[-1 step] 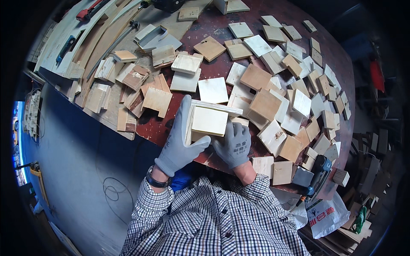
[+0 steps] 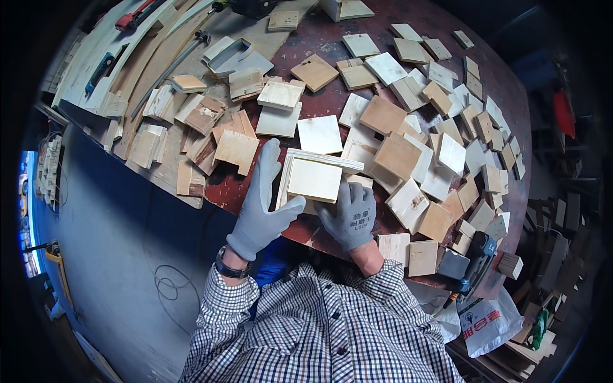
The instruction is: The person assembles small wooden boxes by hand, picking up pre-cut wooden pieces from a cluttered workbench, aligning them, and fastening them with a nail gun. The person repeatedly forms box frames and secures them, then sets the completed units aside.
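A person in a checked shirt [image 2: 300, 338], with a dark watch [image 2: 231, 268] on the left wrist, stands at the near edge of a worn red table [image 2: 223, 191]. Both hands wear grey gloves. The left hand [image 2: 258, 214] is spread wide, its fingers pointing away from the body and standing just off the side of the wooden frame; its thumb reaches across to the frame's lower end, and whether it touches cannot be told. The right hand [image 2: 348, 217] has its fingers bent in at the near right corner of the pale block [image 2: 314, 180]; some fingertips are hidden, so how firmly they grip cannot be told. The block sits between the two hands, near the table edge, inside the L-shaped wooden frame [image 2: 329, 159], which runs along its left and far sides.

To the right, two square pieces of wood [image 2: 423, 258] lie near the edge, then a dark grey block [image 2: 453, 263] beside a blue and black tool [image 2: 477, 265]. A white plastic bag [image 2: 491, 325] is below that corner. Beyond the hands, many wooden blocks [image 2: 397, 156] lie scattered and overlapping. A notched board [image 2: 236, 150] lies to the left; farther off are a metal bar [image 2: 169, 71] and a red tool [image 2: 132, 19].
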### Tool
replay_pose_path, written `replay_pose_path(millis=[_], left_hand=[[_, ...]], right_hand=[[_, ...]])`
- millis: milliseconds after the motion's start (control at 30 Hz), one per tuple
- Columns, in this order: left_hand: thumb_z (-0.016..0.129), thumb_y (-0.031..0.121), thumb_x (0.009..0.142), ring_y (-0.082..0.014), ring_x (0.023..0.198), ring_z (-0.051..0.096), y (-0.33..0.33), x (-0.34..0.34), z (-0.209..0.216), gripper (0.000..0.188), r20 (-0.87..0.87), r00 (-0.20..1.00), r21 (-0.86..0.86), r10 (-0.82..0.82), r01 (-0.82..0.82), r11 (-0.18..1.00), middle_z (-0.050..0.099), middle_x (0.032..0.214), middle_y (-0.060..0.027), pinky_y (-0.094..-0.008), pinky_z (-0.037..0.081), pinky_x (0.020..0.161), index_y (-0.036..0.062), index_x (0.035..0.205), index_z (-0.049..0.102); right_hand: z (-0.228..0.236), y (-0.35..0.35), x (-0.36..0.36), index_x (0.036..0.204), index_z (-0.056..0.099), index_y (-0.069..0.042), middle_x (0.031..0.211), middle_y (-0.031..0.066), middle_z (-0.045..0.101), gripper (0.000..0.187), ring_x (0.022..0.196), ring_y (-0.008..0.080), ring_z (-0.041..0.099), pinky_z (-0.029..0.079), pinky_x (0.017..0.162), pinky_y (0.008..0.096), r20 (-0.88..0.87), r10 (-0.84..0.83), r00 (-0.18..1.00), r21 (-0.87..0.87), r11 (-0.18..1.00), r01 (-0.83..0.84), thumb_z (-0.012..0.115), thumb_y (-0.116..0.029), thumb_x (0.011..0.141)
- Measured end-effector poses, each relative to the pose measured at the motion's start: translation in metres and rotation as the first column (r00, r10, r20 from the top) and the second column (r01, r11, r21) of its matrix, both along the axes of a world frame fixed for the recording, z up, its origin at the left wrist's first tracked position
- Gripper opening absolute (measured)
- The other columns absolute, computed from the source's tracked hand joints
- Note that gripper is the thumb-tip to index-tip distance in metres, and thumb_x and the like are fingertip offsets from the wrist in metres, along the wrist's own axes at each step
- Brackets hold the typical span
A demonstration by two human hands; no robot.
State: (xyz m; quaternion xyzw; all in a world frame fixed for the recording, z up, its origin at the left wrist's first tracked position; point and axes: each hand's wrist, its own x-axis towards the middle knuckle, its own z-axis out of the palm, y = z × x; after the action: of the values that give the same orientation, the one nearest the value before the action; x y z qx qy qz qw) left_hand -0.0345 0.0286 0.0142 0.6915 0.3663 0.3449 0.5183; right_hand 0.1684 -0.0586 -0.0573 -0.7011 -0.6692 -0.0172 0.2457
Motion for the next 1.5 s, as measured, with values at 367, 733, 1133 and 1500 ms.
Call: replay_pose_path(millis=[367,733,1133,1500], left_hand=[[0.078,0.025,0.087,-0.0387,0.158,0.026,0.001,0.014,0.011,0.087,-0.534,0.835,0.486,0.135,0.173,0.856,0.032,0.168,-0.0181,-0.0503,0.025,0.128,0.0080,0.161,0.038],[0.086,0.026,0.073,-0.0479,0.156,0.021,0.003,0.041,-0.003,0.103,-0.740,0.671,0.404,0.047,0.388,0.828,0.029,0.169,-0.0170,-0.0575,0.022,0.128,0.0098,0.162,0.036],[0.068,-0.007,0.068,-0.0471,0.157,0.018,-0.002,0.044,0.007,0.099,-0.766,0.642,0.372,0.036,0.396,0.839,0.029,0.168,-0.0194,-0.0535,0.020,0.130,0.0080,0.161,0.036],[0.074,-0.005,0.063,-0.0467,0.157,0.020,-0.002,0.039,0.001,0.105,-0.737,0.674,0.372,0.047,0.347,0.861,0.031,0.168,-0.0191,-0.0534,0.022,0.130,0.0112,0.160,0.038]], right_hand=[[0.007,0.000,0.006,0.121,0.060,-0.004,0.101,0.0130,0.060,0.058,0.089,0.0330,0.059,0.049,0.074,0.0452,-0.036,-0.024,0.999,-0.007,1.000,0.024,0.081,-0.038,0.078],[0.008,-0.009,0.009,0.130,0.056,-0.005,0.108,0.0107,0.058,0.067,0.092,0.0304,0.057,0.048,0.075,0.0456,-0.083,0.011,0.996,-0.063,0.998,-0.017,0.077,-0.043,0.079],[0.005,-0.011,0.008,0.135,0.054,-0.001,0.114,0.0146,0.057,0.067,0.096,0.0331,0.058,0.049,0.079,0.0472,-0.171,0.036,0.985,-0.083,0.995,-0.051,0.075,-0.036,0.082],[0.099,-0.002,0.150,0.132,0.067,-0.016,0.123,0.0142,0.064,0.041,0.112,0.0360,0.062,0.051,0.091,0.0476,-0.248,-0.132,0.960,0.108,0.981,0.163,0.070,-0.033,0.095]])
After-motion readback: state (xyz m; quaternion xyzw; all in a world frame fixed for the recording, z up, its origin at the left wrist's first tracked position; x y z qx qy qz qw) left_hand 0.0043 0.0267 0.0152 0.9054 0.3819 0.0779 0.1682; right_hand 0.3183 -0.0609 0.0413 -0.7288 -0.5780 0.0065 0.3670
